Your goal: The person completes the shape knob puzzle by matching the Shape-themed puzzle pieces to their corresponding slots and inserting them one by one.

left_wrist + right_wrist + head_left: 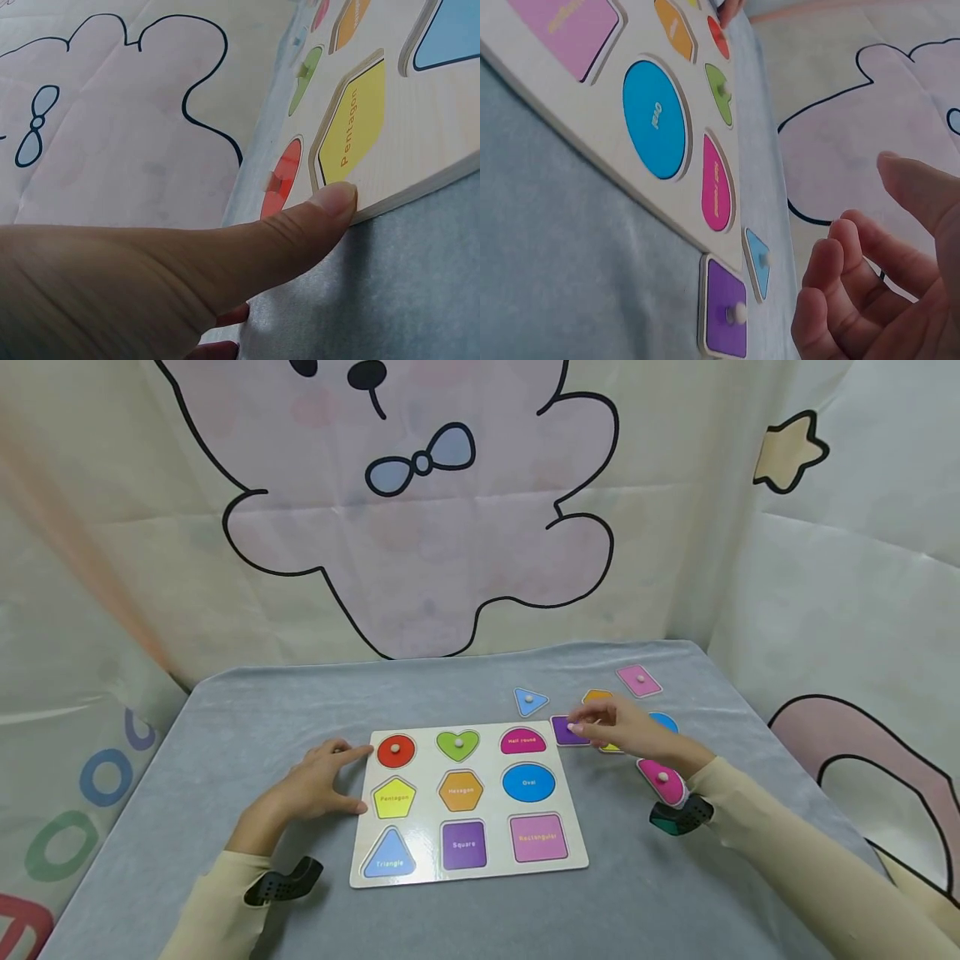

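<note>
A white wooden shape puzzle board (427,797) lies on the cloth. Along its left edge rests my left hand (311,783), index fingertip near the upper corner and thumb lower down; the left wrist view has the thumb (300,225) on the rim by the yellow pentagon recess (360,124). A red circle piece (388,757) and a green heart piece (447,740) sit in the top row. My right hand (626,731) hovers over a purple square piece (561,732) at the board's upper right corner. Thumb and fingers are apart in the right wrist view, nothing between them.
Around the right hand lie more knobbed pieces: a blue triangle (527,704), a pink rectangle (632,681), a magenta half round (657,779), and partly hidden blue (664,720), orange (597,694) and yellow ones. A printed curtain (675,527) hangs behind the table.
</note>
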Demonstrator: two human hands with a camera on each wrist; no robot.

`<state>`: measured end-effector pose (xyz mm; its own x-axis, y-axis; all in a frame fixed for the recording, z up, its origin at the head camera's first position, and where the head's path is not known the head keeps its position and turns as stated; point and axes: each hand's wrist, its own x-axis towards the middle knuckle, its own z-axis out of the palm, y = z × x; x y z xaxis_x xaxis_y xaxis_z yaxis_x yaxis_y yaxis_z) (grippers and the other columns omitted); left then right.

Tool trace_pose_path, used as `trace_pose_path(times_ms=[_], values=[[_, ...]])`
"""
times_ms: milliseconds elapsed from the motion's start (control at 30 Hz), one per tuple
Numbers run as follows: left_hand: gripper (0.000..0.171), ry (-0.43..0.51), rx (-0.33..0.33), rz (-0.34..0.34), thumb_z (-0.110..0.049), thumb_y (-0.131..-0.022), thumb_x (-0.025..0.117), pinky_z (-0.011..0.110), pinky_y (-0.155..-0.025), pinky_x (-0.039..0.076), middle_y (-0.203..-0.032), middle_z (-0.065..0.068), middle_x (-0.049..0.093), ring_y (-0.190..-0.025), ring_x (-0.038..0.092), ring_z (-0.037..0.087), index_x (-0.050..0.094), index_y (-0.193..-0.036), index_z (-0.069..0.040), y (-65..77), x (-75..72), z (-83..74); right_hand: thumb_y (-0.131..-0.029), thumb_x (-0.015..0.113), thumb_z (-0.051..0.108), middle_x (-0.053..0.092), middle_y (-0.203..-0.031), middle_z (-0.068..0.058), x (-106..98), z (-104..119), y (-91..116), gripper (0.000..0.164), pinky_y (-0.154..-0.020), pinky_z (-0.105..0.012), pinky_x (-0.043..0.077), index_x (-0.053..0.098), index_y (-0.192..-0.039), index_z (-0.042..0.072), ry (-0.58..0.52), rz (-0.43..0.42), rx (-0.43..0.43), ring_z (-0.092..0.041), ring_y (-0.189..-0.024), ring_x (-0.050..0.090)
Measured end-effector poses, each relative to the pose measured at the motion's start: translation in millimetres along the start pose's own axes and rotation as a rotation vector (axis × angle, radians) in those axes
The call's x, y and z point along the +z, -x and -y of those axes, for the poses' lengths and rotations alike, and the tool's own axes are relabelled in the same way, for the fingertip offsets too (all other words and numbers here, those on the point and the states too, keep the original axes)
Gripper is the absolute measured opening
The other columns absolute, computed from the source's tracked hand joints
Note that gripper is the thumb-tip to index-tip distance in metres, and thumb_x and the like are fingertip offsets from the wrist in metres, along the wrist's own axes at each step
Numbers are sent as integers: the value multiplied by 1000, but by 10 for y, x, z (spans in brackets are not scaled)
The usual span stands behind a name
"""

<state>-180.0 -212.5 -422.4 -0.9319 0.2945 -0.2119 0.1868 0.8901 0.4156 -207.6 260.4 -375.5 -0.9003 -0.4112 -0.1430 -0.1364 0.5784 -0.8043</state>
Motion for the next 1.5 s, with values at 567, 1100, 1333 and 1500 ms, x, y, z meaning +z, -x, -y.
trace_pose_path(times_ms=[567,1100,1333,1500], values=[[92,8,1,-15,-37,-70,92,68,-98,43,-143,23,46,-126,43,45,50,-150,-16,7,4,9,-99,66,22,65,-101,-18,-160,-454,387,37,-66,-25,54,64,-126,-4,3,-48,84,-18,-78,62],[92,4,11,-18,-37,-71,91,70,-99,43,-144,24,46,-127,42,46,50,-150,-16,4,-2,19,-99,64,24,69,-112,-18,-255,-689,669,43,-74,-24,58,61,-131,-5,46,-81,148,-12,-88,65],[91,0,23,-20,-37,-71,91,70,-98,43,-142,24,47,-127,43,46,50,-150,-16,0,0,28,-100,63,21,74,-105,-15,-272,-749,747,43,-69,-24,57,59,-130,-9,34,-81,150,-10,-80,65],[90,-12,33,-21,-37,-71,91,68,-99,42,-140,24,48,-126,45,46,51,-149,-15,5,-13,24,-99,65,21,72,-101,-14,-269,-792,788,44,-66,-25,56,59,-130,-9,21,-83,160,-10,-79,63]])
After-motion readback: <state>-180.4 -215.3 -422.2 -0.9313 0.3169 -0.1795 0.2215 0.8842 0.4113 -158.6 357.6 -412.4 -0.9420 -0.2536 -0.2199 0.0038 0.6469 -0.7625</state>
